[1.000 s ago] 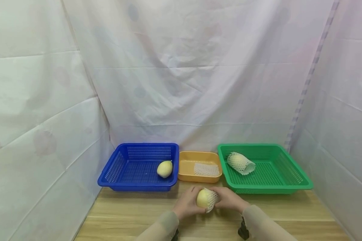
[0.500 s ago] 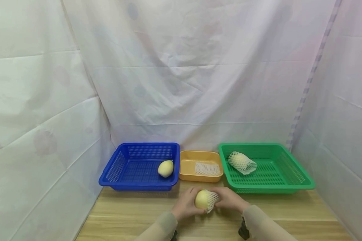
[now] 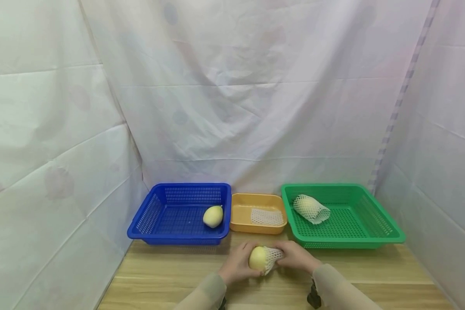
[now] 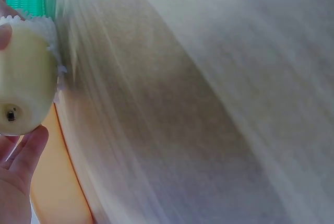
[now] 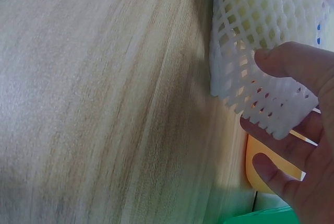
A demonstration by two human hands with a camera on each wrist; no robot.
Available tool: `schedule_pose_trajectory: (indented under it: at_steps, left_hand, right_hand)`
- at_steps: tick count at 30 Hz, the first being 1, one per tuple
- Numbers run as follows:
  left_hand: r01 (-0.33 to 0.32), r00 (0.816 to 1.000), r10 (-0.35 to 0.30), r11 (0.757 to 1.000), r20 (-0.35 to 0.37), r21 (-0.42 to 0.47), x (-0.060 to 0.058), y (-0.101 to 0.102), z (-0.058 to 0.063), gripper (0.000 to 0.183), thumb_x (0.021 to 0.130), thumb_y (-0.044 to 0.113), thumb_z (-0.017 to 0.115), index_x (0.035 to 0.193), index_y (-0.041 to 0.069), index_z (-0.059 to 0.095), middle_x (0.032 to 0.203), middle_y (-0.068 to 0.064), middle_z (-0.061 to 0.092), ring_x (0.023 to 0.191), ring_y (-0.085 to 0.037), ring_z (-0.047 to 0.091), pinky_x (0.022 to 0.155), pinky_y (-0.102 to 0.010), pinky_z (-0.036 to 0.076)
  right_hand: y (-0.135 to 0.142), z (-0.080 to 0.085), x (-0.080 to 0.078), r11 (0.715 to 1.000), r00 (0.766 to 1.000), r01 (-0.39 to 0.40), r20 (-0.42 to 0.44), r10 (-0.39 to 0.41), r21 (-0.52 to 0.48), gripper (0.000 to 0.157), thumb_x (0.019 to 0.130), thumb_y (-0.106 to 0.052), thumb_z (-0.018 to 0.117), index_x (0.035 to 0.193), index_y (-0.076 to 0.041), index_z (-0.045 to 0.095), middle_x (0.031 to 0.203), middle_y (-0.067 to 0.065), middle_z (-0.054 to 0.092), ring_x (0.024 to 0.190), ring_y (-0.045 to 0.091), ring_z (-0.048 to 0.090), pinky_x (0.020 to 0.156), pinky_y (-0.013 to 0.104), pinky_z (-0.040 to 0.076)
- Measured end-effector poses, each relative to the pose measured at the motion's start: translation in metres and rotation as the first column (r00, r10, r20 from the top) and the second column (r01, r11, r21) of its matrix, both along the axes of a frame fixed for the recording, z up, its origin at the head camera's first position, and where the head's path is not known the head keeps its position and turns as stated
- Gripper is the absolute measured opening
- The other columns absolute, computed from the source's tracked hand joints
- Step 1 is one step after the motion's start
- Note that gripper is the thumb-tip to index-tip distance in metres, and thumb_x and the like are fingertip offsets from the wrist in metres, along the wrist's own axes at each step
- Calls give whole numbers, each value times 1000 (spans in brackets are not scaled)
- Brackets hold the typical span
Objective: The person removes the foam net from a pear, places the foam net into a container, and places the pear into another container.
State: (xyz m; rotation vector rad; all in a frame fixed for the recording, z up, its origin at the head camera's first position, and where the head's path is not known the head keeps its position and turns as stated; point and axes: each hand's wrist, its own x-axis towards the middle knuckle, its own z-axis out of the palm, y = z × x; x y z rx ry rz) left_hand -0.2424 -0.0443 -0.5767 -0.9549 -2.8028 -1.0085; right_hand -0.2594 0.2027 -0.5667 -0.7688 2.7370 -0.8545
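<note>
My left hand [image 3: 237, 263] grips a pale yellow pear [image 3: 257, 259] by its bare left part, close over the table in front of the orange tray. A white foam net sleeve [image 3: 272, 257] covers the pear's right part. My right hand [image 3: 297, 256] pinches the sleeve between thumb and fingers. In the right wrist view the net [image 5: 261, 85] hangs loose beyond the fruit, its open end under the thumb. The left wrist view has the pear's bare end, with its dark blossom pit, facing the camera, fingertips [image 4: 36, 138] against it.
A blue basket [image 3: 178, 236] at the left holds one bare pear [image 3: 213, 216]. The small orange tray [image 3: 240, 229] holds flat foam netting [image 3: 266, 217]. At the right, a green basket [image 3: 348, 240] holds a net-covered pear [image 3: 310, 209]. White cloth [image 3: 248, 129] hangs behind and on both sides.
The pear and left hand have shifted slightly left. The net stretches a little longer towards the right hand, which still holds it. Baskets and tray stay put.
</note>
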Motion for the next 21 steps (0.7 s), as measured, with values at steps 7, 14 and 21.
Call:
schedule_pose_trajectory:
  at_steps: [7, 14, 21]
  left_hand:
    - [-12, 1000, 12, 1000, 6, -4, 2, -1, -1, 75, 67, 41, 85, 131, 18, 53, 116, 3, 57, 99, -9, 55, 80, -29, 48]
    - [-23, 1000, 23, 1000, -9, -19, 4, -2, -2, 77, 67, 41, 85, 132, 14, 53, 118, 1, 57, 101, -12, 56, 83, -31, 48]
    - [-27, 1000, 27, 1000, 7, -4, 3, -3, -3, 76, 68, 42, 84, 132, 15, 52, 119, 2, 57, 101, -12, 56, 82, -31, 48]
  right_hand:
    - [2, -1, 1, 1000, 1000, 5, 8, -5, -9, 37, 77, -14, 75, 114, -13, 69, 99, -13, 67, 86, 3, 60, 77, 31, 51]
    - [3, 0, 2, 1000, 999, 22, -35, -21, 20, 24, 78, -12, 73, 103, -14, 71, 87, -16, 64, 74, 1, 56, 69, 29, 50]
    - [3, 1, 2, 999, 998, 45, -38, -44, 30, 25, 77, -10, 72, 102, -13, 72, 86, -14, 65, 69, 2, 53, 65, 29, 49]
